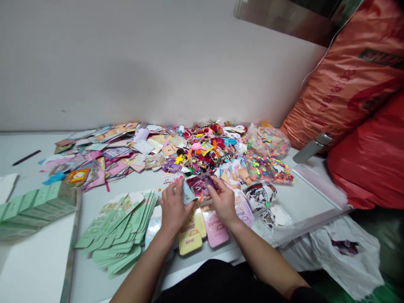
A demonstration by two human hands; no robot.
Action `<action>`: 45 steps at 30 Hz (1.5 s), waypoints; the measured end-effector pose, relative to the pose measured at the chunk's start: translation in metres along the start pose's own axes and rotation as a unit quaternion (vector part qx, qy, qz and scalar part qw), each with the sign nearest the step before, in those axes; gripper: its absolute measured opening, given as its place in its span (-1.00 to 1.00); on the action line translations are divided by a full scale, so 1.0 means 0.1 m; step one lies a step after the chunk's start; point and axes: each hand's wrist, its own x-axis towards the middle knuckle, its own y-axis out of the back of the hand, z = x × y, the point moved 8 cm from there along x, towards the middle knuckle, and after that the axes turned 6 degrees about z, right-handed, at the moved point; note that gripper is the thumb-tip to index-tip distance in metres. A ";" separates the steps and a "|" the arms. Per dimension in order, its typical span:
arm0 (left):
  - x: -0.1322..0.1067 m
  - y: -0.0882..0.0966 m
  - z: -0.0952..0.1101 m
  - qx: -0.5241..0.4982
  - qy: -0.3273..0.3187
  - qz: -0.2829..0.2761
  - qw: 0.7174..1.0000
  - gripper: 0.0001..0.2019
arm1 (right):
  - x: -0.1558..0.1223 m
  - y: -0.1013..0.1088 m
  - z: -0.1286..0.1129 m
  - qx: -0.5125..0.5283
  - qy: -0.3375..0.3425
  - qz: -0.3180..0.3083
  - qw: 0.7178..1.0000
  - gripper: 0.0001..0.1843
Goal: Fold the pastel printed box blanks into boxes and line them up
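Observation:
My left hand (pixel 174 208) pinches a pale blue card (pixel 188 193) by its edge. My right hand (pixel 223 200) holds the corner of a glossy purple-red packet (pixel 199 185), which lies just between the two hands. Below them lie pink packets (pixel 215 226) and yellow packets (pixel 190 236), rounded at the ends and partly overlapping. To the left of my left hand, a fanned stack of mint-green cards (pixel 116 227) spreads over the white table (pixel 94 202). Directly behind my hands rises a heap of colourful small plastic pieces (pixel 208 148).
A wide spread of paper cards (pixel 104 150) covers the table's far left. Green cards (pixel 34 209) rest on a white board at the left. A clear bag of bright confetti-like pieces (pixel 267 141) sits at the right, before orange (pixel 344 75) and red sacks (pixel 369 155).

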 end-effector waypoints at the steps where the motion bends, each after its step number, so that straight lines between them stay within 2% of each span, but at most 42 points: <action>1: 0.00 -0.01 0.04 0.006 -0.015 -0.006 1.000 -0.29 | -0.02 -0.01 -0.02 -0.026 0.020 -0.010 0.999 -0.62; 6: -0.02 0.00 0.19 0.026 -0.060 -0.002 0.998 -0.33 | -0.16 -0.06 -0.27 -0.162 0.196 -0.011 0.967 -0.66; 9: -0.03 0.01 0.27 0.029 -0.093 0.003 0.995 -0.35 | -0.19 -0.09 -0.29 -0.202 0.223 -0.019 0.954 -0.63; 12: -0.02 -0.01 0.29 0.042 -0.112 0.004 0.993 -0.39 | -0.18 -0.14 -0.26 -0.228 0.220 -0.089 0.944 -0.59; 14: 0.02 -0.03 0.26 0.015 -0.108 -0.005 0.994 -0.39 | -0.12 -0.08 -0.26 -0.217 0.209 -0.131 0.944 -0.60; 16: 0.08 -0.07 0.22 -0.053 -0.095 -0.027 0.994 -0.36 | 0.03 0.20 -0.29 -0.206 0.195 -0.106 0.953 -0.68; 17: 0.10 -0.08 0.19 -0.086 -0.082 -0.037 0.992 -0.34 | 0.14 0.43 -0.31 -0.213 0.186 -0.067 0.957 -0.71; 19: 0.15 -0.11 0.13 -0.121 -0.064 -0.050 0.989 -0.31 | 0.41 1.01 -0.31 -0.255 0.154 0.042 0.954 -0.74; 21: 0.17 -0.13 0.10 -0.120 -0.068 -0.051 0.989 -0.29 | 0.66 1.59 -0.25 -0.334 0.095 0.108 0.931 -0.74; 22: 0.17 -0.13 0.10 -0.117 -0.078 -0.048 0.989 -0.29 | 0.76 1.83 -0.20 -0.384 0.064 0.116 0.914 -0.75; 24: 0.16 -0.16 0.09 -0.114 -0.087 -0.040 0.989 -0.29 | 0.88 2.18 -0.13 -0.470 0.031 0.110 0.875 -0.77; 25: 0.16 -0.17 0.08 -0.115 -0.086 -0.037 0.989 -0.30 | 0.90 2.28 -0.09 -0.502 0.023 0.089 0.860 -0.78; 27: 0.16 -0.20 0.08 -0.123 -0.087 -0.043 0.988 -0.30 | 0.86 2.33 0.04 -0.542 0.012 0.017 0.840 -0.79; 30: 0.16 -0.23 0.19 -0.140 -0.122 -0.075 0.980 -0.31 | 0.67 2.21 0.26 -0.558 0.002 -0.085 0.826 -0.80; 33: 0.15 -0.21 0.29 -0.138 -0.150 -0.077 0.976 -0.31 | 0.55 2.10 0.37 -0.582 0.023 -0.103 0.806 -0.69; 36: 0.13 -0.20 0.33 -0.125 -0.155 -0.066 0.978 -0.28 | 0.53 1.97 0.46 -0.591 0.053 -0.142 0.792 -0.73; 39: 0.10 -0.19 0.30 -0.113 -0.162 -0.053 0.979 -0.26 | 0.56 1.91 0.45 -0.567 0.086 -0.179 0.799 -0.78; 41: 0.09 -0.17 0.28 -0.111 -0.163 -0.049 0.979 -0.25 | 0.58 1.93 0.39 -0.538 0.113 -0.180 0.816 -0.79; 43: 0.08 -0.16 0.25 -0.111 -0.158 -0.053 0.980 -0.24 | 0.60 2.01 0.31 -0.506 0.127 -0.153 0.839 -0.81; 45: 0.08 -0.15 0.25 -0.114 -0.150 -0.057 0.980 -0.23 | 0.62 2.13 0.26 -0.484 0.117 -0.101 0.861 -0.84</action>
